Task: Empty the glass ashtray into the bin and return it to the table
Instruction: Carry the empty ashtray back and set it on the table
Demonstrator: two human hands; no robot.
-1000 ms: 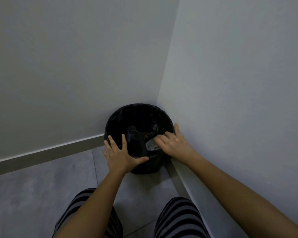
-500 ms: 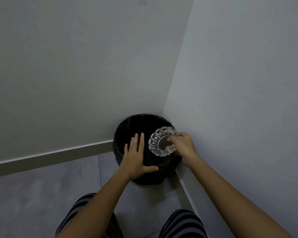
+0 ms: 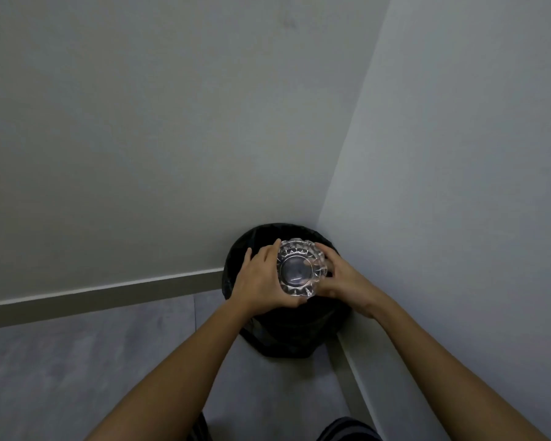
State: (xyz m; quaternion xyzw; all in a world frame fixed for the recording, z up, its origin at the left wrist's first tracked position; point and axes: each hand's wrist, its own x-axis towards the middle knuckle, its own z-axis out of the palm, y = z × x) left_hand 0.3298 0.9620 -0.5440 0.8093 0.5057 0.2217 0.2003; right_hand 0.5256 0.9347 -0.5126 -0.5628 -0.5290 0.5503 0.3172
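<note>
A grey tiled floor (image 3: 77, 361) and pale skirting board (image 3: 109, 294) run from the left to a black-lined bin (image 3: 287, 332) standing in the corner where two plain walls meet; what lies inside it cannot be seen. Over its mouth the left hand (image 3: 258, 281) cups the left rim of the glass ashtray (image 3: 301, 268), fingers (image 3: 269, 249) curled against the glass. The right hand (image 3: 347, 281) grips the opposite rim, so both hold the ashtray above the bin.
</note>
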